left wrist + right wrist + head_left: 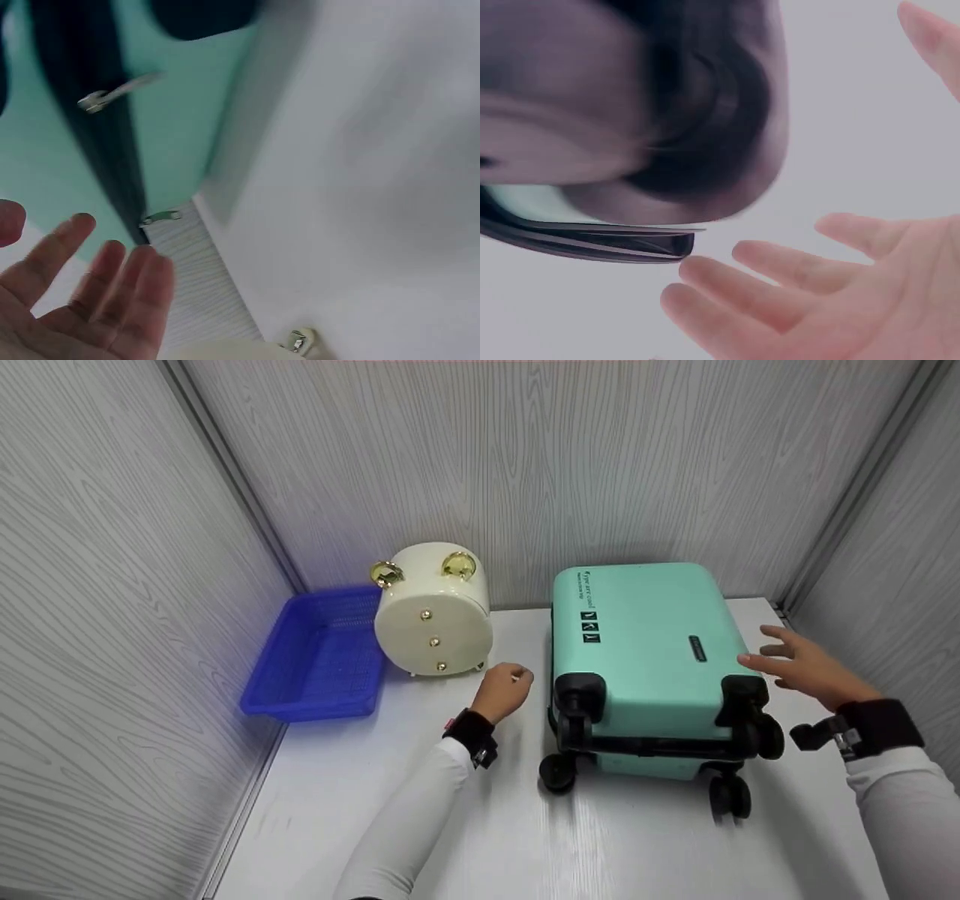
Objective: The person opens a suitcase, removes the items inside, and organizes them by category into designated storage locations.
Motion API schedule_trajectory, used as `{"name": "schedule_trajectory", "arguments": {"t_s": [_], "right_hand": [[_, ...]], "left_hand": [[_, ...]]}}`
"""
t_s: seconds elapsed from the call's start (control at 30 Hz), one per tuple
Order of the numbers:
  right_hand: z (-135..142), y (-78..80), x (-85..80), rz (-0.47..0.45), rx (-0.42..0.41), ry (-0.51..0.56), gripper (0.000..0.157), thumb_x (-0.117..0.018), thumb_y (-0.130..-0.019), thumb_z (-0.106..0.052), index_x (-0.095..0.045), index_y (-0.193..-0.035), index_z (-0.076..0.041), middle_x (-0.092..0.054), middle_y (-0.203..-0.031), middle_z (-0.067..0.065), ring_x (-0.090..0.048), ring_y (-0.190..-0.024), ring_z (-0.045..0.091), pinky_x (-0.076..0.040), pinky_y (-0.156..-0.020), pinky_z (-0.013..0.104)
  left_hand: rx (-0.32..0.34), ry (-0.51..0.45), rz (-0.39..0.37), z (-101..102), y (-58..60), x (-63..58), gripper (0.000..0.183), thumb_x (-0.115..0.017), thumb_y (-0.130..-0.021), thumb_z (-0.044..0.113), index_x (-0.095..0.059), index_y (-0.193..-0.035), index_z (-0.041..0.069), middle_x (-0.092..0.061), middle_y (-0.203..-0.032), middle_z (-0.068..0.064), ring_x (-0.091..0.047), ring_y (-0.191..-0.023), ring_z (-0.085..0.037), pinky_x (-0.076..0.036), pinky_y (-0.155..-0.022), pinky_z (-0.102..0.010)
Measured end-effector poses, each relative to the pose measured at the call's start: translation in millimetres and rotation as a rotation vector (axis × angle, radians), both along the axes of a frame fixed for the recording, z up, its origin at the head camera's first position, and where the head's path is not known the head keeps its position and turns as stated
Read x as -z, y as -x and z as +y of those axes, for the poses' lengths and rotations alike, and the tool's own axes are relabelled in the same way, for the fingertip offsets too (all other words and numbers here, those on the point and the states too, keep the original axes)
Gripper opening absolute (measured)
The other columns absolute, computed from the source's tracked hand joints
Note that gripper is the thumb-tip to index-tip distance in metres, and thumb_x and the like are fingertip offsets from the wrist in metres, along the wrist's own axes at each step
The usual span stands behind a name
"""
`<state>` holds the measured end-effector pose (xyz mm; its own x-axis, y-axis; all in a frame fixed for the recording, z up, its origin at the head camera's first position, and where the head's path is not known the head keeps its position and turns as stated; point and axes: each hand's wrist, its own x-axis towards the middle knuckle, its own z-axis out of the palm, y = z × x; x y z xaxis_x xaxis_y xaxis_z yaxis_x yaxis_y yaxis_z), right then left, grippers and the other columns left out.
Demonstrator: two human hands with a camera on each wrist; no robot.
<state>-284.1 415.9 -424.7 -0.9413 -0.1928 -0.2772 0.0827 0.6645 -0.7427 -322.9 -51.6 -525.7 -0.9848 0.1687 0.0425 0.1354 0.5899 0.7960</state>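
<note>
A mint-green hard-shell suitcase (652, 615) lies flat on the white table, its black wheels (559, 772) facing the near side. My left hand (506, 690) is just left of it, apart from its side, holding nothing. In the left wrist view the fingers (150, 285) are loosely extended near the suitcase's dark zipper seam (97, 142). To the suitcase's right, my right hand (810, 667) has its fingers spread, the tips close to the near right corner. The right wrist view shows its palm (885, 315) beside a blurred dark wheel (720, 127).
A round cream case (435, 622) with gold ears and gold studs stands at the back, left of the suitcase. Beside it on the left is a blue plastic basket (315, 710). Grained grey panels (510, 472) enclose the table (337, 817) at the back and sides.
</note>
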Motion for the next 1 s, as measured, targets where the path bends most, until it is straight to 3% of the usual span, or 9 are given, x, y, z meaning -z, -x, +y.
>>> {"name": "schedule_trajectory", "arguments": {"t_s": [0.1, 0.23, 0.37, 0.5, 0.63, 0.8, 1.0], "right_hand": [[1, 13.7, -9.8, -0.039, 0.011, -0.028, 0.103, -0.054, -0.113, -0.05, 0.012, -0.169, 0.006, -0.012, -0.169, 0.049, -0.027, -0.154, 0.066, -0.035, -0.121, 0.073], [-4, 31.4, -14.5, -0.072, -0.003, -0.118, 0.111, -0.051, -0.111, -0.06, 0.01, -0.165, 0.014, -0.013, -0.166, 0.052, -0.03, -0.151, 0.068, -0.038, -0.119, 0.074], [-10, 43.5, -12.6, -0.133, -0.053, -0.199, 0.118, -0.045, -0.109, -0.068, 0.009, -0.161, 0.023, -0.013, -0.163, 0.055, -0.033, -0.148, 0.068, -0.043, -0.117, 0.072], [-15, 50.4, -5.2, -0.201, -0.132, -0.249, 0.12, -0.042, -0.108, -0.072, 0.003, -0.159, 0.027, -0.015, -0.163, 0.054, -0.033, -0.15, 0.067, -0.043, -0.116, 0.073], [-13, 53.1, 6.0, -0.244, -0.172, -0.266, 0.119, -0.039, -0.107, -0.074, 0.0, -0.159, 0.027, -0.018, -0.163, 0.052, -0.029, -0.15, 0.068, -0.04, -0.116, 0.078], [-11, 53.3, 16.3, -0.327, -0.189, -0.196, 0.12, -0.033, -0.107, -0.076, 0.012, -0.161, 0.021, -0.013, -0.166, 0.05, -0.024, -0.155, 0.066, -0.034, -0.12, 0.078], [-14, 52.9, 15.8, -0.346, -0.191, -0.15, 0.117, -0.033, -0.108, -0.074, 0.011, -0.162, 0.021, -0.02, -0.166, 0.047, -0.029, -0.155, 0.061, -0.033, -0.123, 0.074]], "left_hand": [[0.005, -0.121, -0.143, 5, 12.0, -21.0, 0.05, -0.052, -0.112, 0.038, -0.069, -0.143, 0.002, -0.068, -0.146, -0.018, -0.065, -0.135, -0.034, -0.059, -0.104, -0.051], [0.025, -0.284, -0.36, 14, 21.2, -45.7, 0.075, -0.054, -0.112, 0.05, -0.039, -0.165, -0.001, -0.049, -0.162, -0.025, -0.051, -0.149, -0.045, -0.059, -0.103, -0.062], [0.051, -0.31, -0.477, 23, 24.8, -59.6, 0.094, -0.057, -0.109, 0.056, -0.021, -0.171, -0.004, -0.034, -0.17, -0.029, -0.039, -0.155, -0.055, -0.053, -0.11, -0.067], [0.07, -0.25, -0.489, 33, 25.5, -64.0, 0.094, -0.057, -0.108, 0.057, -0.025, -0.168, -0.008, -0.034, -0.171, -0.029, -0.042, -0.153, -0.056, -0.055, -0.108, -0.066], [0.075, -0.236, -0.456, 44, 25.4, -61.8, 0.082, -0.055, -0.11, 0.054, -0.043, -0.158, -0.01, -0.053, -0.156, -0.03, -0.06, -0.139, -0.048, -0.058, -0.103, -0.065], [0.059, -0.224, -0.433, 50, 25.0, -61.0, 0.077, -0.058, -0.108, 0.056, -0.054, -0.146, -0.01, -0.065, -0.137, -0.027, -0.071, -0.117, -0.038, -0.062, -0.095, -0.063], [0.067, -0.181, -0.427, 49, 26.2, -64.7, 0.076, -0.06, -0.107, 0.056, -0.054, -0.143, -0.011, -0.065, -0.128, -0.026, -0.074, -0.107, -0.038, -0.064, -0.092, -0.061]]}}
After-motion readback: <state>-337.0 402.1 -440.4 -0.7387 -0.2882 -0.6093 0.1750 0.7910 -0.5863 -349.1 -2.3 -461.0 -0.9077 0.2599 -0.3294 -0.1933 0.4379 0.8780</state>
